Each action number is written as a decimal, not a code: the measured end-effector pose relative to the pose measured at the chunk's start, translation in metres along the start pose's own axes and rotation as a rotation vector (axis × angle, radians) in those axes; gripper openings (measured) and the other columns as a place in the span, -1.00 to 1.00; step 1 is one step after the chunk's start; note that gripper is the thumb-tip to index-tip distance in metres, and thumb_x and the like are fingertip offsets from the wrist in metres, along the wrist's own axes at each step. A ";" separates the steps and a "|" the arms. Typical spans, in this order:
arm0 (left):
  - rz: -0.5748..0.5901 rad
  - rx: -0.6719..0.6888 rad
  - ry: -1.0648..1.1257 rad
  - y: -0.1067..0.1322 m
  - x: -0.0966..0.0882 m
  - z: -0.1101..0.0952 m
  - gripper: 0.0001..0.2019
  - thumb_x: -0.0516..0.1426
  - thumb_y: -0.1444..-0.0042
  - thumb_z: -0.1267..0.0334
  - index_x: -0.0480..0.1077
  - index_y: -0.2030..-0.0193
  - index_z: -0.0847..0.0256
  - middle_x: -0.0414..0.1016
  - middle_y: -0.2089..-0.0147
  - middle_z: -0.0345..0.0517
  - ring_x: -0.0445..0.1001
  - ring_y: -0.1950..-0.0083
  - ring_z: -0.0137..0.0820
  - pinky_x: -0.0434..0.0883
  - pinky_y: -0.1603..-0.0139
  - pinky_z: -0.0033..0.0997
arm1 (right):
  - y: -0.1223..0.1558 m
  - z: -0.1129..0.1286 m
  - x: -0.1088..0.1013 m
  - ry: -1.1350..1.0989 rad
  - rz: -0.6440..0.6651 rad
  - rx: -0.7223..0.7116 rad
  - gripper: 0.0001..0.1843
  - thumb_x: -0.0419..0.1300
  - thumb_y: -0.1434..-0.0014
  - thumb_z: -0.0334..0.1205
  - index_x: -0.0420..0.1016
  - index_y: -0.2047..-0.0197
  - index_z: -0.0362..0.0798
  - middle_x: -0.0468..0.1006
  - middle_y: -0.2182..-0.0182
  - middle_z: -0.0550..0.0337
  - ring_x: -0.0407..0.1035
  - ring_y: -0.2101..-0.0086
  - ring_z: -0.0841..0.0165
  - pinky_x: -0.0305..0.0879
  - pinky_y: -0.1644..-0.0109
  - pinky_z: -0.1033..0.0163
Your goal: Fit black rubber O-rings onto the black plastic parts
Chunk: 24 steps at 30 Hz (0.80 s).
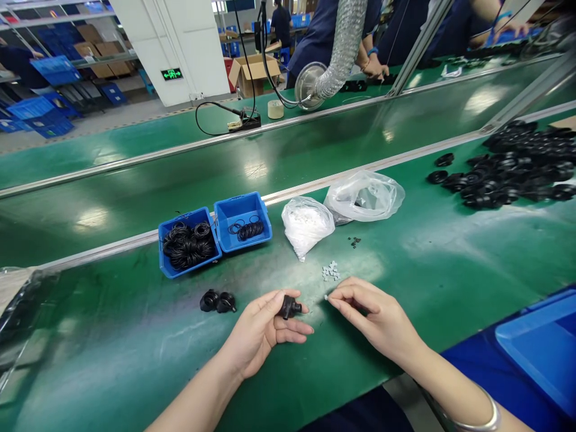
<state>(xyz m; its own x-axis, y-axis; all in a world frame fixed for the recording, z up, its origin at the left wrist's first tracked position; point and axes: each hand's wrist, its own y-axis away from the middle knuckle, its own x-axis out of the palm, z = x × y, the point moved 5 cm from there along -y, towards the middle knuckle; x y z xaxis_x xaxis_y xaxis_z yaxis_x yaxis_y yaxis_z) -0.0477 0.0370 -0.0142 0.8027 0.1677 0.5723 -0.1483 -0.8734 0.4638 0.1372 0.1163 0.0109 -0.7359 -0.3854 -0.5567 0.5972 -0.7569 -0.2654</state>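
Observation:
My left hand [263, 330] holds a black plastic fitting [290, 307] between thumb and fingers, above the green conveyor belt [135, 354]. My right hand [373, 315] pinches a tiny white piece [326, 297] at its fingertips, close to the fitting. A small heap of white pieces [330, 271] lies just beyond. Two similar black fittings [217, 302] rest left of my left hand. Two blue bins hold black rubber O-rings [186, 245], [249, 230]. Behind the heap sit a white-filled plastic bag [307, 225] and a clear bag [364, 196].
Many black fittings [513, 168] lie heaped at the belt's far right. A blue tray [540, 348] sits at lower right. Beyond a metal rail [270, 198] runs a second belt, with a soldering station [243, 120], a fume duct [344, 48] and a co-worker's hands [373, 69].

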 end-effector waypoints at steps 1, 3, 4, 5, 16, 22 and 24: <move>0.004 -0.006 0.000 0.000 0.000 0.001 -0.66 0.06 -0.30 0.11 0.40 -0.04 0.34 0.53 0.10 0.13 0.62 0.26 -0.30 0.54 0.24 -0.34 | 0.001 0.001 0.002 -0.015 0.012 -0.004 -0.87 0.10 -0.32 -0.29 0.46 0.25 0.01 0.50 0.37 0.16 0.40 0.36 0.35 0.33 0.31 0.25; 0.013 -0.007 -0.002 -0.001 0.000 0.002 -0.66 0.08 -0.29 0.10 0.40 -0.04 0.33 0.52 0.10 0.12 0.61 0.24 -0.29 0.54 0.22 -0.32 | 0.002 0.003 0.006 -0.037 0.023 -0.012 -0.88 0.10 -0.32 -0.29 0.47 0.24 0.01 0.49 0.37 0.16 0.39 0.37 0.35 0.33 0.31 0.25; 0.018 -0.005 -0.005 -0.001 0.000 0.003 -0.67 0.10 -0.28 0.11 0.40 -0.04 0.32 0.51 0.09 0.11 0.60 0.23 -0.29 0.53 0.21 -0.32 | 0.002 0.004 0.007 -0.044 0.024 -0.012 -0.88 0.11 -0.32 -0.29 0.47 0.24 0.02 0.49 0.37 0.16 0.39 0.37 0.35 0.33 0.31 0.25; 0.022 0.000 -0.010 -0.001 0.000 0.003 -0.68 0.13 -0.26 0.11 0.41 -0.03 0.30 0.50 0.08 0.09 0.59 0.22 -0.30 0.52 0.20 -0.31 | 0.001 0.005 0.008 -0.048 0.026 -0.011 -0.88 0.10 -0.32 -0.29 0.47 0.23 0.02 0.49 0.37 0.16 0.40 0.36 0.35 0.33 0.30 0.25; -0.037 0.166 -0.392 0.001 0.001 0.000 -0.65 0.28 -0.08 0.20 0.43 -0.01 0.20 0.50 0.19 -0.07 0.48 0.38 -0.47 0.36 0.38 -0.49 | 0.000 0.017 0.011 -0.047 0.053 0.009 -0.85 0.09 -0.33 -0.28 0.47 0.26 0.03 0.48 0.38 0.17 0.40 0.36 0.34 0.34 0.30 0.25; -0.048 0.282 -0.675 0.002 0.001 0.009 -0.63 0.25 -0.10 0.21 0.44 -0.08 0.07 0.42 -0.08 0.00 0.51 -0.03 -0.21 0.46 -0.08 -0.22 | 0.003 0.032 0.025 -0.011 0.109 -0.112 -0.86 0.07 -0.33 -0.33 0.45 0.17 0.02 0.47 0.34 0.16 0.42 0.33 0.36 0.39 0.27 0.26; -0.045 0.313 -0.740 0.004 0.002 0.007 -0.61 0.20 -0.14 0.22 0.41 -0.14 0.02 0.41 -0.08 0.00 0.51 0.01 -0.23 0.48 -0.07 -0.20 | 0.004 0.033 0.032 0.060 0.124 -0.162 -0.84 0.04 -0.34 -0.35 0.44 0.13 0.00 0.47 0.31 0.13 0.42 0.32 0.35 0.41 0.27 0.25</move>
<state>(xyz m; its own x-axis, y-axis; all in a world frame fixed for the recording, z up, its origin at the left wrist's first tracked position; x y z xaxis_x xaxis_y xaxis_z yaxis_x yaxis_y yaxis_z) -0.0421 0.0306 -0.0160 0.9949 -0.0446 -0.0903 -0.0255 -0.9791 0.2020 0.1055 0.0830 0.0179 -0.6361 -0.4349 -0.6373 0.7292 -0.6089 -0.3122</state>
